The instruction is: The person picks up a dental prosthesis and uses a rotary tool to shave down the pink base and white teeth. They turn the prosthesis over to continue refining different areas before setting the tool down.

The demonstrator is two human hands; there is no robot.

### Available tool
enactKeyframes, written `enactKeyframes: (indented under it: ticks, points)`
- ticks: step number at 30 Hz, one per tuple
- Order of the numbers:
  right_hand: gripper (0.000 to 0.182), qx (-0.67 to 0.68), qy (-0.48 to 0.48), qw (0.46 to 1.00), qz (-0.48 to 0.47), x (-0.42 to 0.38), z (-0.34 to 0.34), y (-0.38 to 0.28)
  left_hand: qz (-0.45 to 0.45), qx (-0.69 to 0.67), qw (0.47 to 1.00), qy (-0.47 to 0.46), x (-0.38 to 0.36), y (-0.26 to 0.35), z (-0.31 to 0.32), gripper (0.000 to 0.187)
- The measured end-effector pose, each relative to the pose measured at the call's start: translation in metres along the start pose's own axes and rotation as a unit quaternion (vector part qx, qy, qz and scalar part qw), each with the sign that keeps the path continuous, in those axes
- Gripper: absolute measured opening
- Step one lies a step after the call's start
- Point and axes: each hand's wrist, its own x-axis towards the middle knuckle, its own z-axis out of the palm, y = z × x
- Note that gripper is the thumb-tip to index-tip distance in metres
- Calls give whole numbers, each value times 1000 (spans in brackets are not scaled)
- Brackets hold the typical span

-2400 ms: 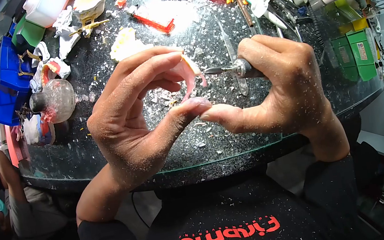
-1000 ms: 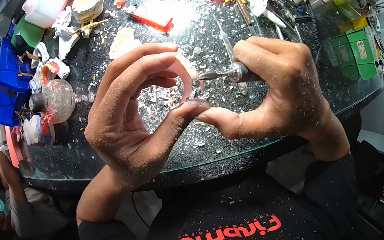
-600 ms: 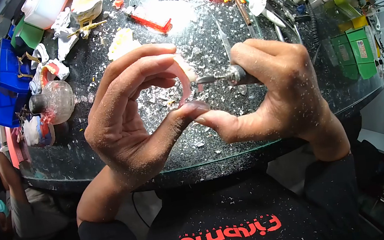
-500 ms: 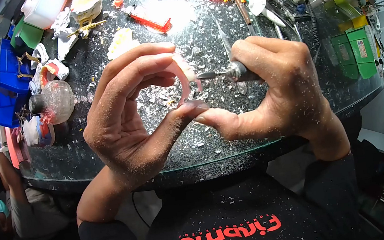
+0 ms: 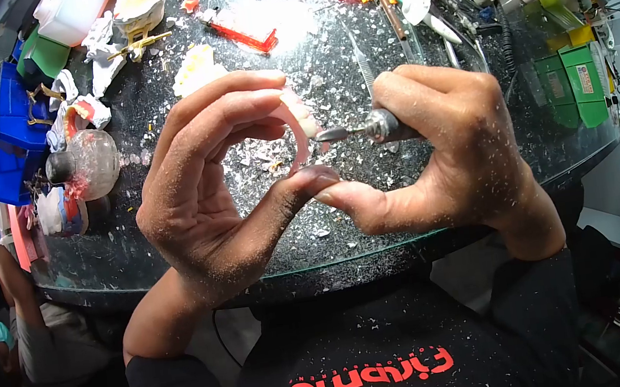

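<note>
Between the fingertips and thumb of my left hand [image 5: 204, 179] is a pink denture [image 5: 300, 121] with pale teeth along its outer side, held on edge above the worktop. My right hand [image 5: 451, 141] grips a rotary handpiece [image 5: 388, 125], its fingers curled around the body. The handpiece's pointed grey bur [image 5: 332, 136] lies right at the denture's right edge. My right thumb is stretched out, its tip against my left thumb. Pale dust and specks cover both hands.
White shavings litter the dark worktop [image 5: 284, 235]. Leftward stand a glass jar [image 5: 96, 164] and blue bins [image 5: 20, 136]. A red tool [image 5: 244, 35] lies beyond my hands; knives and instruments [image 5: 452, 25] are at back right, near green boxes [image 5: 571, 84]. Another person's arm [image 5: 4, 254] shows far left.
The bur has shifted slightly down along the denture's edge, and the handpiece tilts a little differently. The denture has turned slightly, showing more teeth. My left hand keeps its grip.
</note>
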Motion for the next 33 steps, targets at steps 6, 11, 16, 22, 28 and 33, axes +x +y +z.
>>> enactKeyframes:
  ticks: [6, 11, 16, 22, 28, 33]
  points:
    - [59, 4, 0, 1000, 7, 1, -1, 1, 5, -9, 1000, -6, 0, 0, 0, 58]
    - [58, 12, 21, 1000, 1, 0, 3, 3, 7, -7, 1000, -8, 0, -1, 0, 58]
    - [58, 11, 14, 1000, -3, 0, 2, 2, 6, -2, 1000, -4, 0, -1, 1, 58]
    - [58, 11, 9, 1000, -4, 0, 2, 2, 2, -3, 1000, -5, 0, 0, 0, 57]
    - [57, 9, 10, 1000, -7, 0, 2, 2, -15, -14, 1000, 0, -1, 3, 1, 56]
    - [56, 8, 3, 1000, -9, -1, 1, 0, -15, -16, 1000, -4, 0, 2, 1, 56]
